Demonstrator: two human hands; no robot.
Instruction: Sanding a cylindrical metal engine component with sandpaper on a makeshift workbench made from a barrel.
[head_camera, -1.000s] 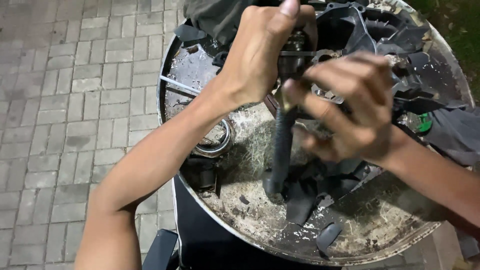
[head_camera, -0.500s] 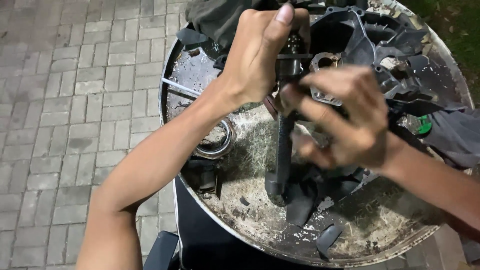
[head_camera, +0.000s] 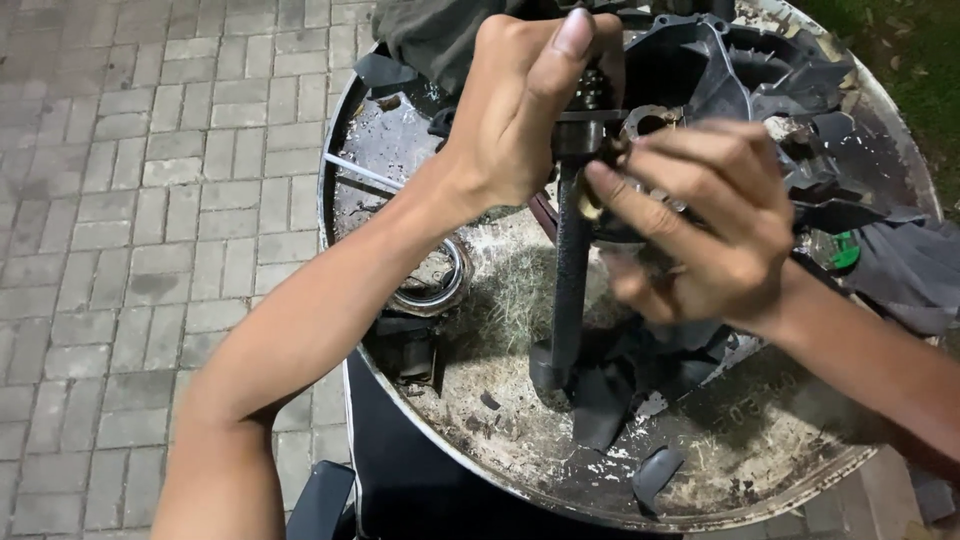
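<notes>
Left edge: grey brick paving (head_camera: 130, 230), nothing on it. Next, the rim of a big round metal tray (head_camera: 345, 200), dirty, scattered with dried grass and black rubber scraps (head_camera: 600, 405); a metal ring (head_camera: 435, 285) lies flat near its left side, just under the left forearm. Left hand (head_camera: 520, 110) comes in from lower left and is closed around the top of a dark metal shaft (head_camera: 570, 280), thumb up along it, fingers wrapped behind; grip looks firm, but I cannot tell how much of the fitting at the top it covers. Shaft stands roughly upright in this view, long axis running from the hands down to the tray, lower end resting on or just above the tray floor among the scraps; contact is not clear. Right hand (head_camera: 700, 220) sits just right of the shaft at its upper end, fingers bent and pinched near a small brass-coloured part (head_camera: 592, 205) on the shaft's side, slightly blurred, so whether the fingertips actually clamp it I cannot tell. Key relation: the brass part lies directly left of the right fingertips, touching or nearly so, below the left hand's grip; right hand is nearer to it, left hand only steadies the shaft. Behind the hands, a black plastic housing (head_camera: 720, 70) at the tray's far side. Far right: a small green item (head_camera: 845, 250) and dark cloth (head_camera: 900, 270) at the rim.
</notes>
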